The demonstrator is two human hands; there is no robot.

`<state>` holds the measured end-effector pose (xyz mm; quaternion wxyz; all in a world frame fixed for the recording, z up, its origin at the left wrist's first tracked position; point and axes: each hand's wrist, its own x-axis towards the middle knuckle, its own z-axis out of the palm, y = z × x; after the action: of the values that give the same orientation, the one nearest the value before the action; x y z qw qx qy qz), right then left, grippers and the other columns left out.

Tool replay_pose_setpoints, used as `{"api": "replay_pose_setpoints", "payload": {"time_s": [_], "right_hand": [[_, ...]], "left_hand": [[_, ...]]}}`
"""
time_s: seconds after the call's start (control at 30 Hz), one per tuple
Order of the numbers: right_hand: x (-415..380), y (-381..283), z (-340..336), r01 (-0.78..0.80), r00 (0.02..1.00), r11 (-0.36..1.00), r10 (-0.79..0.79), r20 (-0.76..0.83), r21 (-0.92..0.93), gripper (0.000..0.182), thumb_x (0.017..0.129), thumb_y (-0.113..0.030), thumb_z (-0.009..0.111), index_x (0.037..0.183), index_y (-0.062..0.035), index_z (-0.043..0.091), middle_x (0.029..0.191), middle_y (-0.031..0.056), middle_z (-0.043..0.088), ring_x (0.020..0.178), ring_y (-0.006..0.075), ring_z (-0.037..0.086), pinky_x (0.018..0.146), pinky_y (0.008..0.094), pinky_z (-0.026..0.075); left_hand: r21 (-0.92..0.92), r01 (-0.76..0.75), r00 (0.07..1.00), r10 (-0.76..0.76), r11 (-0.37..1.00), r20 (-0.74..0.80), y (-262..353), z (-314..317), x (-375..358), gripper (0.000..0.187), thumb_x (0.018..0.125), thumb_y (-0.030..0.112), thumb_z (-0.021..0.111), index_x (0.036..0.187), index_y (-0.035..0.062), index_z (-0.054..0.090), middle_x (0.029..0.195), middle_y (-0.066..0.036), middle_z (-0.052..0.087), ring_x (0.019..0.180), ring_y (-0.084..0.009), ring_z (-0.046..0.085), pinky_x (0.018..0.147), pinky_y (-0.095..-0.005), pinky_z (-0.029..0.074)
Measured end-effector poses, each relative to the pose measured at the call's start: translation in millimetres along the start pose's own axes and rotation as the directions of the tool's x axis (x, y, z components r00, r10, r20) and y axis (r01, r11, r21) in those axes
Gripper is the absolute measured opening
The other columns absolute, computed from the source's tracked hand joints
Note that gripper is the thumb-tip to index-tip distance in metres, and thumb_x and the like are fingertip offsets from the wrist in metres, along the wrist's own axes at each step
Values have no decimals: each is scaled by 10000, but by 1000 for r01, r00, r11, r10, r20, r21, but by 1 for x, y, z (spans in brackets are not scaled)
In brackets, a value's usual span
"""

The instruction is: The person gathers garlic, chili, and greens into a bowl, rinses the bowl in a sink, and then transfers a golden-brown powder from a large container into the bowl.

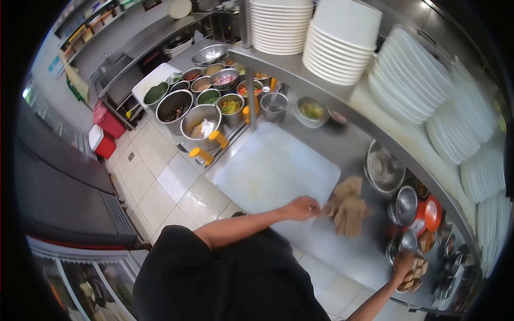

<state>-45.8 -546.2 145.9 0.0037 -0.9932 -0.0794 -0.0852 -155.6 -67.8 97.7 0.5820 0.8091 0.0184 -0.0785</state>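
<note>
My left hand (pixel 303 208) rests at the near right corner of a white cutting board (pixel 270 168) and grips the edge of a crumpled brown cloth (pixel 348 207) lying on the steel counter (pixel 342 251). My right hand (pixel 403 264) reaches to the right end of the counter. Its fingers are on brown cube-like food pieces (pixel 413 279) in a small container. Whether it grips a piece is unclear.
Steel bowls of chopped ingredients (pixel 201 120) crowd the far left of the counter, with orange-capped bottles (pixel 202 155) beside them. Pots, lids and an orange container (pixel 432 213) sit at right. Stacks of white plates and bowls (pixel 342 40) fill the shelf above. Tiled floor lies at left.
</note>
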Motion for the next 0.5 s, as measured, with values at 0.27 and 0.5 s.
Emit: {"api": "replay_pose_setpoints", "payload": {"time_s": [0.27, 0.5], "right_hand": [[18, 33, 13, 21, 883, 998, 9, -469, 59, 237, 834, -108, 523, 1019, 23, 593, 995, 255, 622, 959, 432, 590, 807, 450, 467], [13, -101, -69, -231, 707, 920, 381, -595, 316, 323, 915, -251, 579, 1097, 12, 625, 1078, 194, 641, 962, 346, 619, 834, 402, 477]], "left_hand": [[-311, 163, 928, -253, 936, -272, -30, -100, -84, 229, 870, 205, 623, 1007, 26, 664, 901, -38, 668, 842, -129, 611, 689, -270, 481], [-371, 152, 808, -332, 916, -487, -31, -201, -138, 194, 888, 196, 629, 978, 28, 665, 867, -35, 667, 774, -117, 626, 676, -265, 486]]}}
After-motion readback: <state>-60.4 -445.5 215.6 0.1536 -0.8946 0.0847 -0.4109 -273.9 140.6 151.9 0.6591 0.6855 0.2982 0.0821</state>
